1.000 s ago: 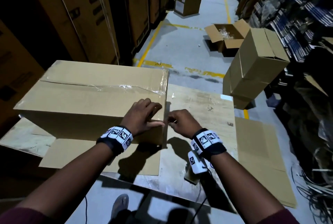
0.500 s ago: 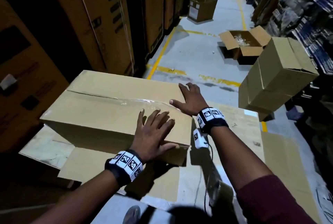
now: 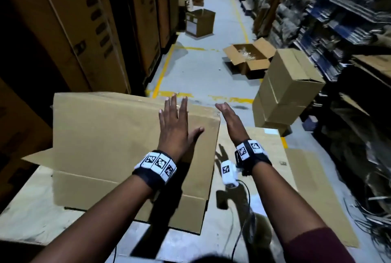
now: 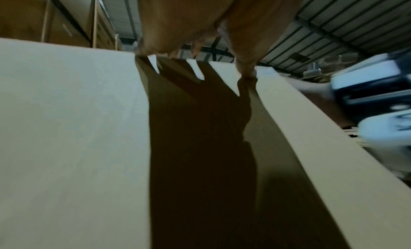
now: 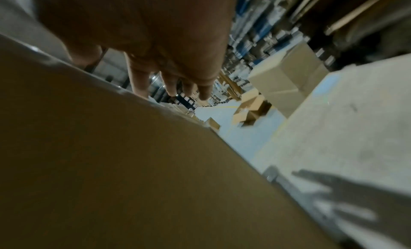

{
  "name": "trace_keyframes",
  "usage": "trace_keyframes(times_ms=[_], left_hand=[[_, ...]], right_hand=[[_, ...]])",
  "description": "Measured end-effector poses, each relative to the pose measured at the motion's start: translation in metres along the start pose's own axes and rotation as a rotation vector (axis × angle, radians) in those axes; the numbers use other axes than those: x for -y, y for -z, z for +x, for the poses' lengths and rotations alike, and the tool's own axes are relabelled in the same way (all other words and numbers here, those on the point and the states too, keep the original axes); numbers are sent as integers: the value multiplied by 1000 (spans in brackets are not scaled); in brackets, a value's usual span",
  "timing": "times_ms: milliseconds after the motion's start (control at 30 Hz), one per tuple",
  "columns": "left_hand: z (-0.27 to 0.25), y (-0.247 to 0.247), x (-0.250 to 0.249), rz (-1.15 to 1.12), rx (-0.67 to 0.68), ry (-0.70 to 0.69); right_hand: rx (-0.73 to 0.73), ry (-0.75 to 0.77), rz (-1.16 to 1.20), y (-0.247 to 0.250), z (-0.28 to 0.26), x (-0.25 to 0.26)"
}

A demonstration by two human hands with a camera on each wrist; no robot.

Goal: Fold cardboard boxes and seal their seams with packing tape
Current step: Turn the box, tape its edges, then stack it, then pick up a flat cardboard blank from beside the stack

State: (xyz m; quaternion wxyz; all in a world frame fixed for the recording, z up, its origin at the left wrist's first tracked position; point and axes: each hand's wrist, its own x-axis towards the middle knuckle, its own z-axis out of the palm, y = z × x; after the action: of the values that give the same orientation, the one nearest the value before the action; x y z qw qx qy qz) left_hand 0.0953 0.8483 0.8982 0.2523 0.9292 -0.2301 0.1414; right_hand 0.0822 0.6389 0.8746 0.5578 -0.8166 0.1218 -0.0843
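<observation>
Left hand: the left hand (image 3: 174, 124) lies flat on the broad near face of the big plain-brown corrugated cardboard box (image 3: 118, 133), fingers straight and spread, thumb out toward the right corner, gripping nothing.
Left fingers: from the left wrist view the fingertips (image 4: 142, 49) reach the box's far top edge, and the palm throws a long shadow down the panel.
Right hand: the right hand (image 3: 229, 117) is open too, fingers straight and together, held edge-on just beside the box's right end; whether it touches the cardboard I cannot tell from the head view.
Right wrist view: straight fingers (image 5: 140, 87) sit at the upper edge of the end panel, close to touching.
Box position: it sits on the pale, scuffed worktop (image 3: 31, 209), tipped on its side, with loose brown flaps (image 3: 131, 197) spread out flat toward the person.
How it will handle: looks light and hollow, I'd say, stiff along the creases but bendy in the middle of the big panels; a push at panel centre would likely bow it.
Surface: dry matte card, not slippery, so flat palms should hold it by friction.
Where to take hold: best bet is the corners and edges, one palm on each opposite side, or thumbs hooked over a flap crease.
Watch out: those loose flaps could swing and catch on the worktop edge when it turns.
Beyond: a stack of closed tan cartons (image 3: 285, 93) leans on the grey floor (image 3: 201, 72) to the right, well apart.
</observation>
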Motion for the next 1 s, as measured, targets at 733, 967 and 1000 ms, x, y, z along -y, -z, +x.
trace_keyframes(times_ms=[733, 967, 1000], left_hand=[[-76, 12, 165, 292, 313, -789], [-12, 69, 142, 117, 20, -657], [-1, 76, 134, 113, -63, -636]], right_hand=[[-140, -224, -131, -74, -43, -17], [-277, -427, 340, -79, -49, 22], [-309, -431, 461, -79, -55, 32]])
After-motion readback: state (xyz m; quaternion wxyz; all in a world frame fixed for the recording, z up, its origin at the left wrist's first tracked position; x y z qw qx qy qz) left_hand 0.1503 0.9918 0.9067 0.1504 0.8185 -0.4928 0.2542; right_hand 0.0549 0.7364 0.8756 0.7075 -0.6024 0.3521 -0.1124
